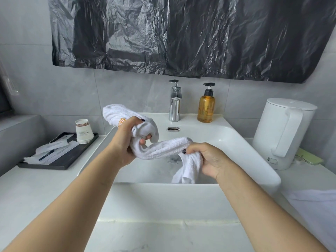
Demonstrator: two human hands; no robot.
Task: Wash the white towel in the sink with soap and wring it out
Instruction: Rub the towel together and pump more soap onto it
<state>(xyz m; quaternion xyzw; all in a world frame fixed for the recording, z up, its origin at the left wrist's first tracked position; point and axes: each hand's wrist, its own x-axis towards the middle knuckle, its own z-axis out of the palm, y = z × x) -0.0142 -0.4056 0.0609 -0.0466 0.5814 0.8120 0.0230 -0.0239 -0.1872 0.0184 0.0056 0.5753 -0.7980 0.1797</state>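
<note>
The towel (163, 148) partly hides the sink drain (172, 159); print on the paper cups (83, 130) and soap bottle (206, 108) is too small to read; white cloth (316, 206) runs off the right edge.

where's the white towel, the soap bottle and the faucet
white towel (163, 147), head view, on the twisted middle stretch between the hands
soap bottle (206, 110), head view, on the amber body
faucet (175, 106), head view, on the chrome spout body
</note>
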